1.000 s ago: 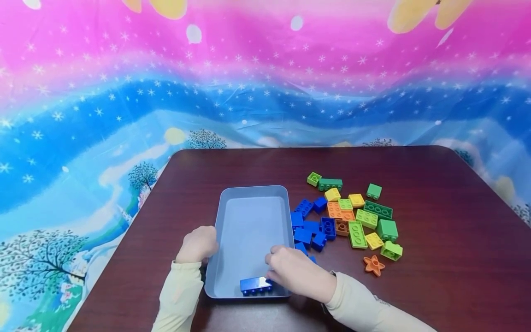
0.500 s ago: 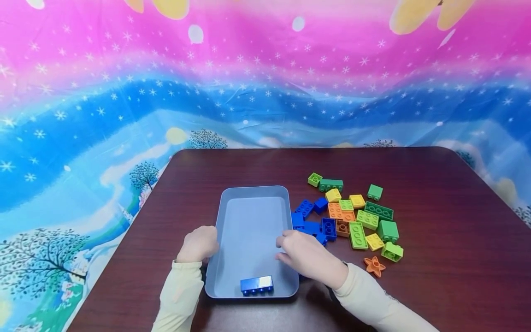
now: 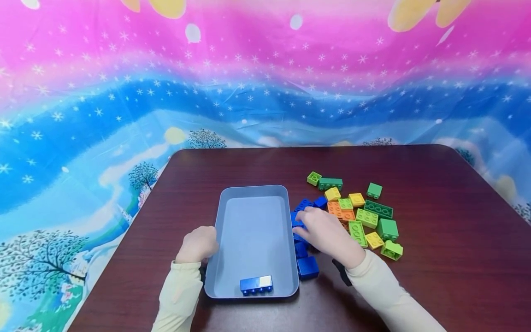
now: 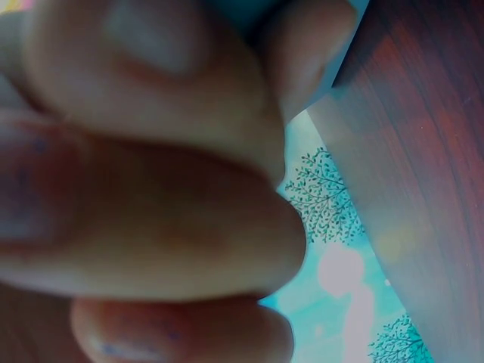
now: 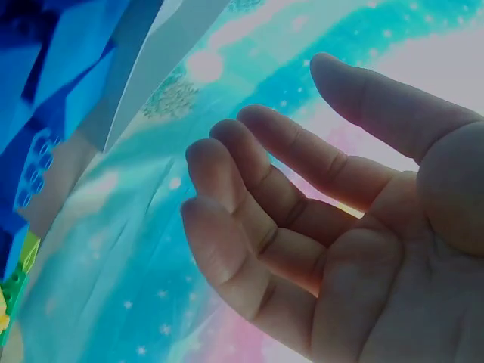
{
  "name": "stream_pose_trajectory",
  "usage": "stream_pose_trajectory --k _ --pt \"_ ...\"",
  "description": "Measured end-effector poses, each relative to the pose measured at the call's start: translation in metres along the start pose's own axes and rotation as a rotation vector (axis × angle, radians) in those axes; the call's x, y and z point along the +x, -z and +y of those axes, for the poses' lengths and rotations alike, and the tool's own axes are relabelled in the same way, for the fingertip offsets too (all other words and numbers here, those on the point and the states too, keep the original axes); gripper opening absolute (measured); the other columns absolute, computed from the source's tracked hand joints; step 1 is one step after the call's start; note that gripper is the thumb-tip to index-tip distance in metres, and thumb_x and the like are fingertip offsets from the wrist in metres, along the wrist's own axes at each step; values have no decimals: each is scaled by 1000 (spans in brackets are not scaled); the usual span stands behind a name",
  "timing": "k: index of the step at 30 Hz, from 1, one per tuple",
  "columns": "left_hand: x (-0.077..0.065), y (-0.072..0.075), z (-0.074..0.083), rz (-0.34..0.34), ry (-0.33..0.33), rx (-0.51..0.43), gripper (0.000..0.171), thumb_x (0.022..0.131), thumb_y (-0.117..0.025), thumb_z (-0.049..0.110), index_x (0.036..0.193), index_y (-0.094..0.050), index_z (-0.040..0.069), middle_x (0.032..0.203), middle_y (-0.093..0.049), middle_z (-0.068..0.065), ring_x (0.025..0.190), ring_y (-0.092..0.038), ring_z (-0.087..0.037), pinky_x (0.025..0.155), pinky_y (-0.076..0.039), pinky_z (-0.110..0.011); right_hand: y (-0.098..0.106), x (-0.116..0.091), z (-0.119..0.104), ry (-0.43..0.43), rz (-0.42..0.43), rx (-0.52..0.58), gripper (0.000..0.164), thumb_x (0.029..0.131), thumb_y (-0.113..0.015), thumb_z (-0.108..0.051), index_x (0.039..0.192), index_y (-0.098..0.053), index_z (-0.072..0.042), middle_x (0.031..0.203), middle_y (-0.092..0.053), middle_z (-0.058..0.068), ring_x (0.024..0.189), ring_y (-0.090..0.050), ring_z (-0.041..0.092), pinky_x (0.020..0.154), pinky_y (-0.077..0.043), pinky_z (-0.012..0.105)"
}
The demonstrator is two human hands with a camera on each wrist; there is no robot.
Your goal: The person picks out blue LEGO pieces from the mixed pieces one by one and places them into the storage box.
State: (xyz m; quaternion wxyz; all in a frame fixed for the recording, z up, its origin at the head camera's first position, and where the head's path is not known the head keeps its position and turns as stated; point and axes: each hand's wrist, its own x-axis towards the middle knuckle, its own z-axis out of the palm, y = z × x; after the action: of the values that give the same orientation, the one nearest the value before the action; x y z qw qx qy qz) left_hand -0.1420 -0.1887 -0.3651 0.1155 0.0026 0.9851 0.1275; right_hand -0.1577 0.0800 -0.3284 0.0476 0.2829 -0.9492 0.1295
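My left hand grips the left rim of a grey-blue tray, its fingers curled in the left wrist view. A long blue toy brick lies on its side inside the tray near the front wall. Just past the tray's right wall my right hand hovers over a heap of blue bricks and hides part of them. Its palm holds nothing, and the fingers are loosely bent in the right wrist view. One blue brick sits against the tray's right side.
Green bricks, yellow bricks and orange bricks are scattered to the right of the blue heap on the dark wooden table. A printed curtain hangs behind the table.
My right hand has moved out of the tray, rightward and away from me, to the blue bricks. The long blue brick stays in the tray. My left hand has not moved.
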Motion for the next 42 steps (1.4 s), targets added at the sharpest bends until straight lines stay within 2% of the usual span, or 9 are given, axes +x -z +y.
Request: stream_pose_trajectory --k 4,11,14,22,26,30,40,42 --pt "0 0 -1 1 1 -1 25 80 -47 -2 56 -47 7 49 -46 -5 38 -48 -14 39 -38 -27 1 3 10 -47 2 3 21 77 -70 -20 88 -65 -2 77 -59 6 66 -53 16 49 -43 23" --pt "0 0 -1 6 -2 -4 24 79 -47 -2 57 -47 7 50 -46 -5 39 -48 -14 40 -38 -28 2 5 29 -126 98 -33 16 75 -72 -16 76 -61 -4 60 -45 3 53 -43 15 42 -38 24" --pt "0 0 -1 9 -1 -7 24 79 -48 -2 56 -46 7 51 -45 -5 40 -48 -15 40 -38 -28 4 4 35 -140 95 -6 16 75 -71 -15 73 -60 -5 56 -41 2 51 -39 15 41 -35 24" --pt "0 -1 -2 10 -6 -9 24 78 -48 -3 56 -46 7 50 -45 -5 40 -48 -15 39 -38 -27 6 7 46 -193 53 -1 22 76 -71 -17 86 -64 1 70 -55 8 58 -47 18 45 -40 27" --pt "0 -1 -2 12 -7 -16 24 78 -48 -3 56 -46 7 51 -45 -5 40 -48 -15 39 -38 -27 4 8 50 -219 30 11 19 76 -71 -17 77 -61 -1 59 -47 5 53 -43 17 44 -36 27" --pt "0 -1 -2 3 -2 -11 24 79 -47 -2 57 -47 7 51 -46 -5 39 -49 -14 40 -39 -28 1 9 52 -238 5 30 24 76 -71 -17 65 -53 -6 53 -38 3 49 -39 16 43 -33 26" --pt "0 0 -1 -5 3 -13 24 80 -47 -2 57 -48 7 50 -47 -5 38 -49 -13 39 -39 -27 -9 15 59 -270 -76 -7 24 77 -70 -18 65 -54 -6 57 -43 5 53 -42 19 46 -34 29" --pt "-1 0 -1 -3 1 -16 24 79 -47 -2 57 -47 6 50 -47 -5 38 -49 -13 39 -39 -27 -10 16 61 -278 -89 -6 25 78 -69 -18 64 -53 -6 56 -41 3 52 -41 18 46 -32 28"
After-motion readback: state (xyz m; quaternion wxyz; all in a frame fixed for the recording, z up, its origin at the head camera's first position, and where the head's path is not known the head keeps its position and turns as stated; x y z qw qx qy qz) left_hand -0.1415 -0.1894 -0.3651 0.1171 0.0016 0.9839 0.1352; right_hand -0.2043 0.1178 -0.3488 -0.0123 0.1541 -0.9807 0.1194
